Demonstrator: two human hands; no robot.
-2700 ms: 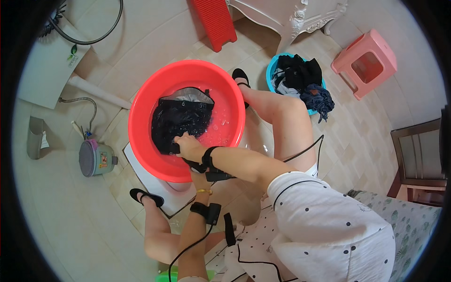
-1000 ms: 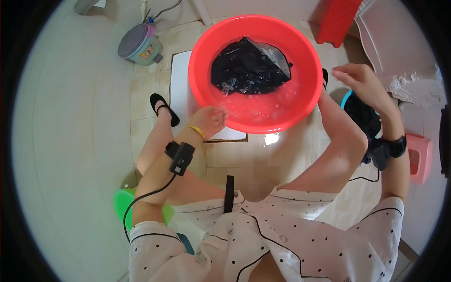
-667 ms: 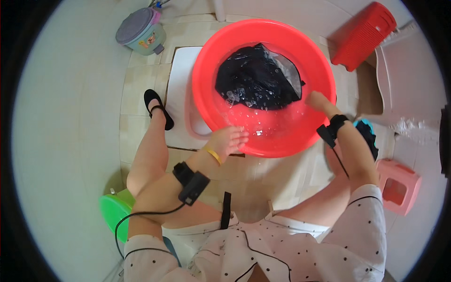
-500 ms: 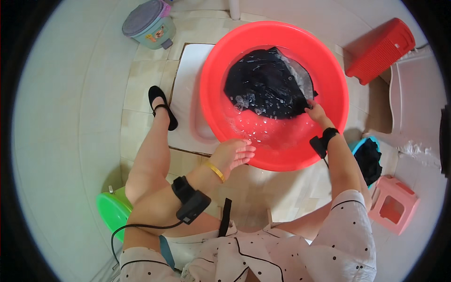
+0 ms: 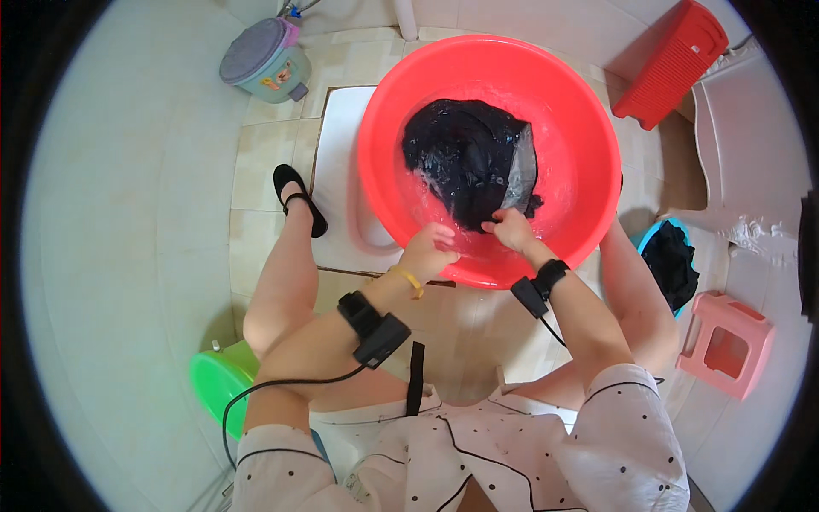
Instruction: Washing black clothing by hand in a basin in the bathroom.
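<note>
A wide red basin (image 5: 589, 162) holds shallow water with some foam. In it lies a wet black garment (image 5: 465, 158), bunched up, with a grey strip along its right side. My right hand (image 5: 514, 230) is closed on the garment's near edge, its fingertips partly hidden by the cloth. Over the basin's near left rim is my left hand (image 5: 429, 250), holding nothing, its fingers loosely bent and apart. A little water lies between that hand and the cloth.
Left of the basin is a white squat toilet (image 5: 341, 128), with a lidded bin (image 5: 266, 64) behind it. A green bucket (image 5: 217, 384) stands near left. At right are a blue bucket of dark cloth (image 5: 670, 264), a pink stool (image 5: 729, 341) and a red basket (image 5: 674, 64).
My right hand has moved left and nearer, drawing the garment's edge with it. The garment has shifted and bunched. My left hand has moved slightly toward the basin, and its fingers are more bent.
</note>
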